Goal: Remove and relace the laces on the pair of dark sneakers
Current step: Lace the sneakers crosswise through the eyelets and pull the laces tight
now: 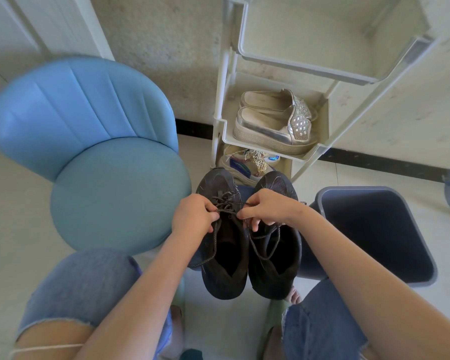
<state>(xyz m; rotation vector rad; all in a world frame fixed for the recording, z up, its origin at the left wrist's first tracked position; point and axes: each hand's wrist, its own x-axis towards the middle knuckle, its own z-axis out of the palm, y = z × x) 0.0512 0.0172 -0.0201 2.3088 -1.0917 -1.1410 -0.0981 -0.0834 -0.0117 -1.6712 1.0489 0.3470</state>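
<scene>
Black mesh, scuffed toes: pair of dark sneakers [226, 271] side by side, toes toward shoe rack [244, 142]. Speckled grey lace [227, 203] crosses one shoe's upper eyelets, ends trailing. Left hand [192, 215] and right hand [268, 207] each pinch it, fingers curled.

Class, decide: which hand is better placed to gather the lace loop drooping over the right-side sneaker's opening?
Right, probably. The right hand rests over that sneaker, with the lace loop hanging just below it; the left hand pinches lace at the other sneaker's far edge.
</scene>
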